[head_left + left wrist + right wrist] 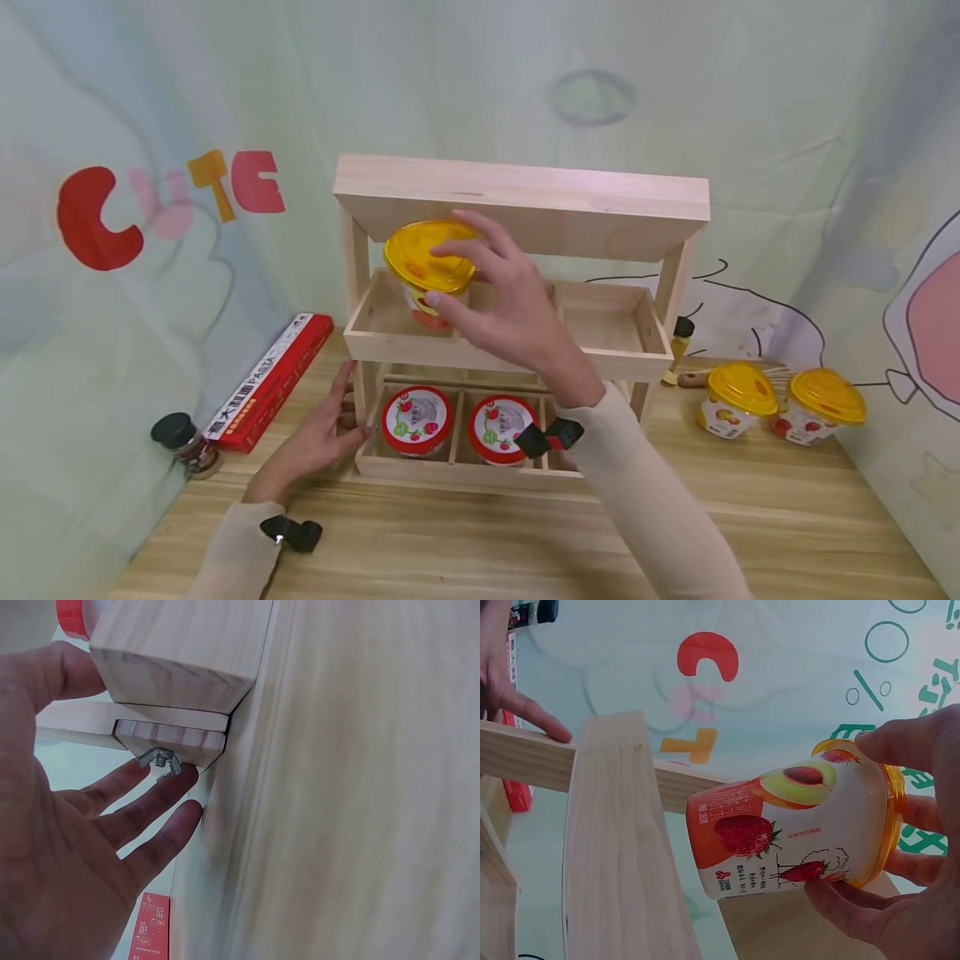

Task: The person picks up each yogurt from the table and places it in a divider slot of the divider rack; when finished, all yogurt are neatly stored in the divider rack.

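Observation:
My right hand (510, 296) grips a yogurt cup (780, 825) with a yellow lid and strawberry and peach pictures, near its lid. In the head view the cup overlaps the upper tray's left compartment, tilted slightly. The two-tier wooden shelf (510, 354) has three compartments in its upper tray. My left hand (318, 437) is at the shelf's lower left side; in the left wrist view its thumb touches the wood and its fingers reach around a metal wing nut (160, 759). Two red-lidded cups (417, 421) sit in the lower tray; my right wrist partly hides its right compartment.
On the right stand two more yellow-lidded cups (741, 400). Behind them lie a wooden-handled utensil (693, 380) and a small black-capped bottle (681, 337). A red pasta box (270, 383) and a black-lidded jar (187, 446) are at the left. A printed curtain hangs behind.

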A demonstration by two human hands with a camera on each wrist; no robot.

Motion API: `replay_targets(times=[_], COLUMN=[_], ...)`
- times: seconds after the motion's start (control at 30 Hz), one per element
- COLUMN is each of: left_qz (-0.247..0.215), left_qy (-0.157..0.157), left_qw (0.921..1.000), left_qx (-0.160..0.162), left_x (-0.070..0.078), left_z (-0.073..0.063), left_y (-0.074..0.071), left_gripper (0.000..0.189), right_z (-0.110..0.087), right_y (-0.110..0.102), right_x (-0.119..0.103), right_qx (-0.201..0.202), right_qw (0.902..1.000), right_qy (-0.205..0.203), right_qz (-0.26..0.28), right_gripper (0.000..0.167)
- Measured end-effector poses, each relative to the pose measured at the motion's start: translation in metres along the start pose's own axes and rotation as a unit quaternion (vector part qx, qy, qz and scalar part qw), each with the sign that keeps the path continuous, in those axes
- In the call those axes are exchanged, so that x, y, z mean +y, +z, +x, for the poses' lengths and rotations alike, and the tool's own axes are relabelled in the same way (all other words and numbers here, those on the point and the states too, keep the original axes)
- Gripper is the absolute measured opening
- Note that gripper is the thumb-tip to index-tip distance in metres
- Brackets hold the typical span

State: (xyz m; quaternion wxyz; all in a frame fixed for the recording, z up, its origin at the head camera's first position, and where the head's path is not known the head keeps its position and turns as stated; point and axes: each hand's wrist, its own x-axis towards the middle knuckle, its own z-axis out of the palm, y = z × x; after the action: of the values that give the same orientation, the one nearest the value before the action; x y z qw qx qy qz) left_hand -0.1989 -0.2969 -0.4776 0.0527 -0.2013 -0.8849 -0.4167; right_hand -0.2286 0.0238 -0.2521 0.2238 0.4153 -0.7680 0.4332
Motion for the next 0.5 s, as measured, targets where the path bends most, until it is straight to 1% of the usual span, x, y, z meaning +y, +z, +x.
replay_targets(times=[0.13, 0.23, 0.37, 0.5], left_qz=[-0.006, -0.007, -0.01, -0.009], left_qy=[-0.001, -0.007, -0.008, 0.002], left_qw=[1.0, 0.9999, 0.9999, 1.0], left_qx=[-0.004, -0.007, -0.007, -0.003], left_x=[0.001, 0.002, 0.003, 0.001], left_z=[0.001, 0.0, 0.0, 0.0], left_y=[-0.002, -0.003, -0.004, -0.001], left_gripper=[0.117, 0.117, 0.117, 0.116], right_z=[0.006, 0.01, 0.012, 0.015], right_y=[0.009, 0.015, 0.023, 0.03], right_x=[0.0, -0.001, 0.0, 0.003], right_qx=[-0.012, -0.018, -0.027, -0.036], right_qw=[0.9997, 0.9995, 0.9993, 0.999], right_qy=[-0.001, 0.001, 0.014, 0.023], right_qz=[-0.02, -0.026, -0.019, -0.014], right_gripper=[0.042, 0.042, 0.042, 0.042])
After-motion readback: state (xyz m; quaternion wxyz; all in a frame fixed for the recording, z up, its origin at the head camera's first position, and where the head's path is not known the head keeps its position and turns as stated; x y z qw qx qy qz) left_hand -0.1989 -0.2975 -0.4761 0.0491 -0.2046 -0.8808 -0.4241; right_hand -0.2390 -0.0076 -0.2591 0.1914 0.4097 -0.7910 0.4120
